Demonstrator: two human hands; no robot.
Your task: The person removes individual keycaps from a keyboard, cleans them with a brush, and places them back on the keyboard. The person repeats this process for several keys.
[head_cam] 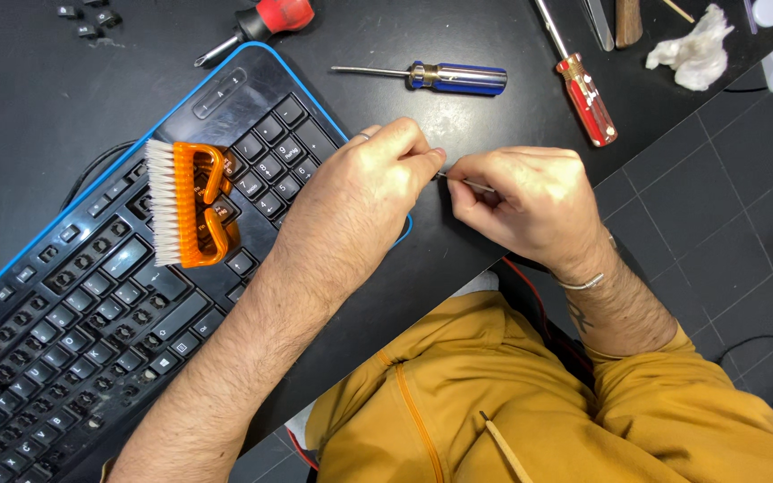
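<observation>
Pinching thin metal pin (458, 182) between left hand (378, 183) and right hand (530, 201) grips; keyboard (91, 295) lying at 9 o'clock.

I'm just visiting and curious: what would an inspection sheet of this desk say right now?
Surface: black table, dusty in places.
Job's things: thin metal pin pinched between left hand and right hand; black keyboard with blue edge, many keycaps off.
Clutter: orange brush lying on the keyboard; blue-handled screwdriver; two red-handled screwdrivers; white wad; loose keycaps.
Hands: both closed on the pin, fingertips nearly meeting.
Cables: black cable beside the keyboard; another on the floor.
Surroundings: dark tiled floor; wooden stick on the person's lap.
</observation>
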